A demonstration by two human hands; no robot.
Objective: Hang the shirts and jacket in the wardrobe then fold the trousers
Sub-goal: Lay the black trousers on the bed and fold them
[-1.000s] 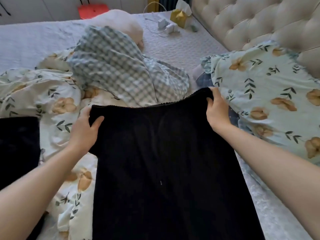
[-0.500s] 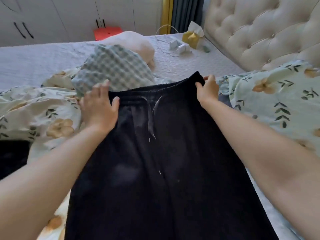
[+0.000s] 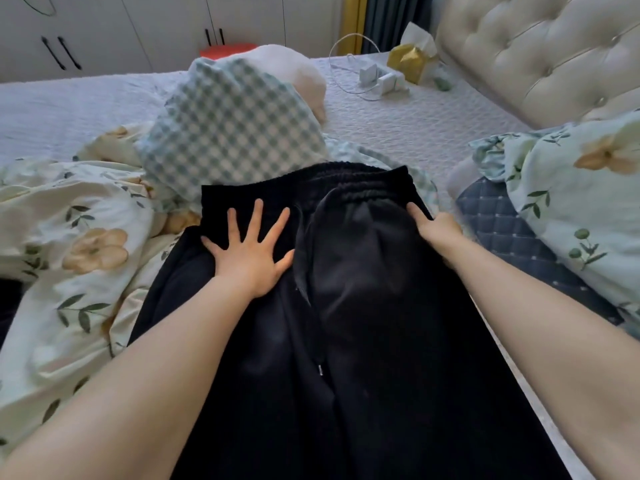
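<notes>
Fingers [image 3: 258,216] of the left hand [image 3: 247,258] are spread wide, all 5 flat and pressing down on the black trousers [image 3: 363,323] just below the waistband [image 3: 346,183]. On the right hand [image 3: 436,230] the thumb [image 3: 414,211] lies on top of the cloth at the side edge. The other fingers curl over that edge out of sight, so it looks like a pinch on the hip. The trousers lie front up on the bed, with the waistband just past both sets of fingertips. The drawstring [image 3: 317,344] trails down between the 2 hands.

Several things could go wrong, as I judge it. The ground is lumpy: the floral duvet [image 3: 69,220] bunches just left of the left little finger, and the checked cloth [image 3: 228,133] meets the waistband just past the fingertips. A fold made over that would likely come out crooked. The drawstring could get trapped in the crease. A hard pull from the right fingers while the left palm pins could skew the waistband.

As for containers, well beyond the right fingertips a yellow tissue box [image 3: 410,58] holds white tissue [image 3: 417,34] poking out of its top. Far beyond the left fingertips the wardrobe [image 3: 104,32] doors are closed, so its contents cannot be seen.
</notes>
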